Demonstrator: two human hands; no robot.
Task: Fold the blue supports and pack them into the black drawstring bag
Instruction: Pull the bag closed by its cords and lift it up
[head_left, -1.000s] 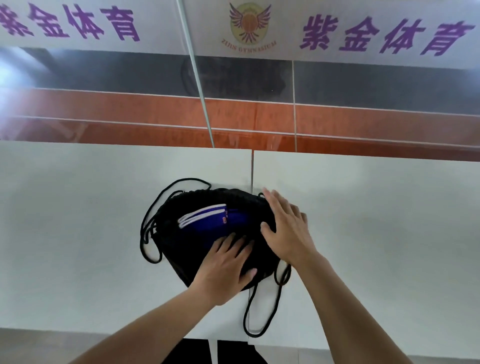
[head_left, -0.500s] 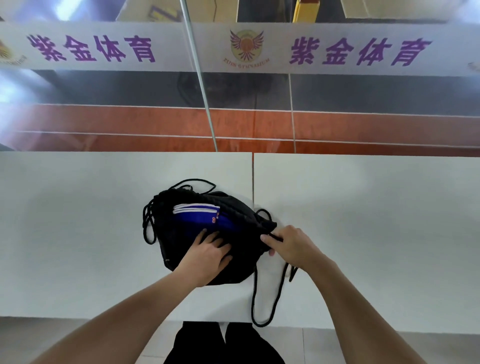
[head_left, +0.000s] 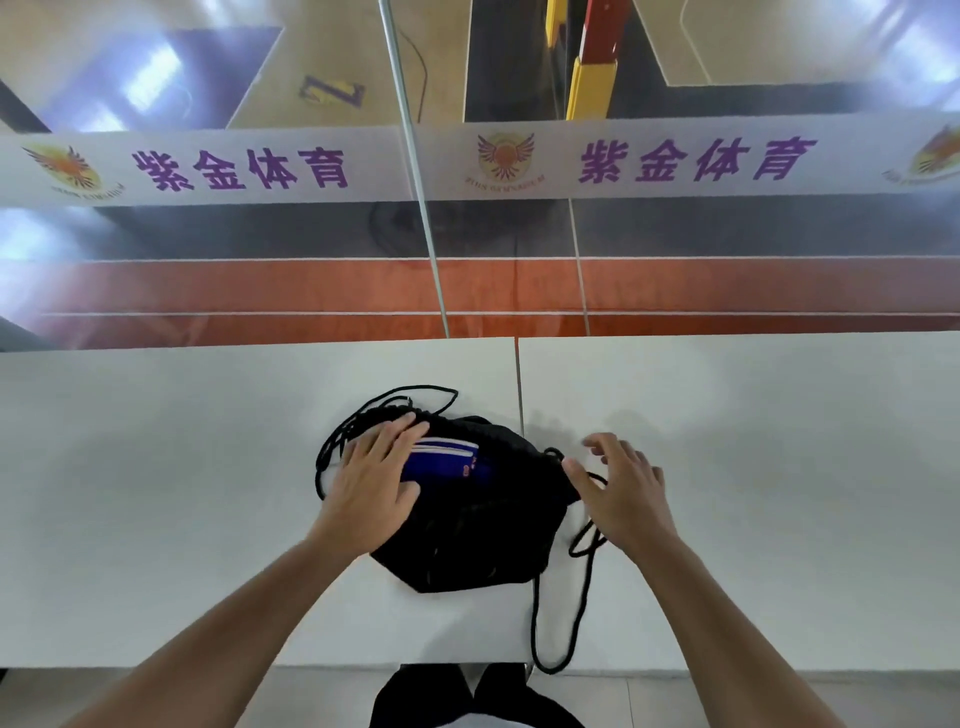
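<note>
While the supports (head_left: 447, 462) show blue in the bag's (head_left: 478, 525) mouth on the table (head_left: 753, 467), the left hand (head_left: 376, 480) presses flat; the right hand (head_left: 623, 488), blurred, seems spread over the cord (head_left: 563, 613). Tugging it could spill them.

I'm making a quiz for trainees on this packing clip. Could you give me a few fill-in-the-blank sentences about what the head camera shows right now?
1. The blue supports sit inside the ____ drawstring bag.
2. The ____ hand rests flat on the bag's mouth.
3. The right hand hovers open, gripping ____.
4. A loop of drawstring cord hangs over the near edge of the ____ table.

Missing words: black; left; nothing; white
</note>
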